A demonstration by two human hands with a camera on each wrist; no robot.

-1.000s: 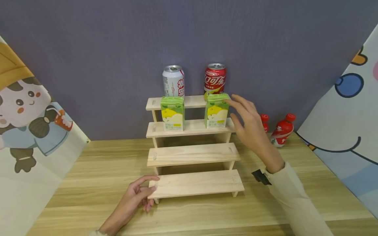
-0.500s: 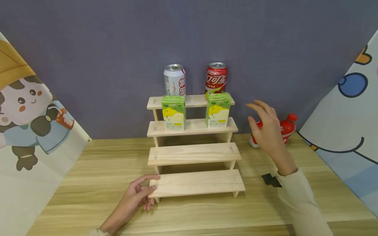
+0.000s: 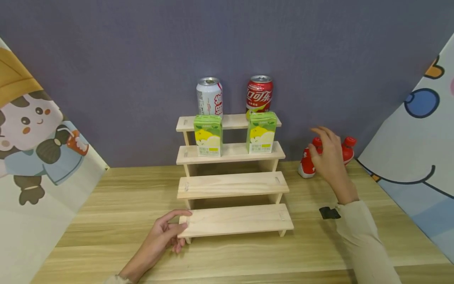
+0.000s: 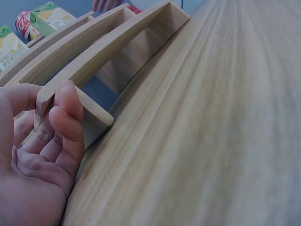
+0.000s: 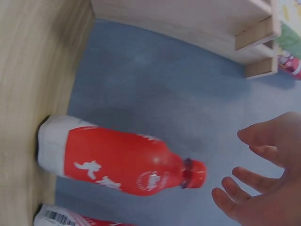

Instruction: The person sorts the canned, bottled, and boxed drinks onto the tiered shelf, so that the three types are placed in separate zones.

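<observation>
A stepped wooden display rack (image 3: 232, 185) stands on the table; my left hand (image 3: 161, 234) pinches the left end of its lowest shelf. The left wrist view shows the thumb and fingers of the left hand (image 4: 44, 155) on either side of the board's end. Off the rack's right side, my right hand (image 3: 330, 157) hovers with fingers spread and nothing in them. One red bottle (image 3: 306, 165) stands just left of it; a second red bottle (image 3: 349, 148) is partly hidden behind it. From the right wrist, the nearer bottle (image 5: 122, 160) has its cap close to the fingertips.
Two green juice boxes (image 3: 208, 136) stand on the rack's second shelf from the top. Behind them, a white can (image 3: 209, 96) and a red cola can (image 3: 260, 94) occupy the top shelf. A dark wall (image 3: 142, 98) rises behind the wooden table (image 3: 124, 205).
My right hand has left the right-hand juice box and moved right and down to the red bottles. The left hand keeps its grip on the lowest shelf.
</observation>
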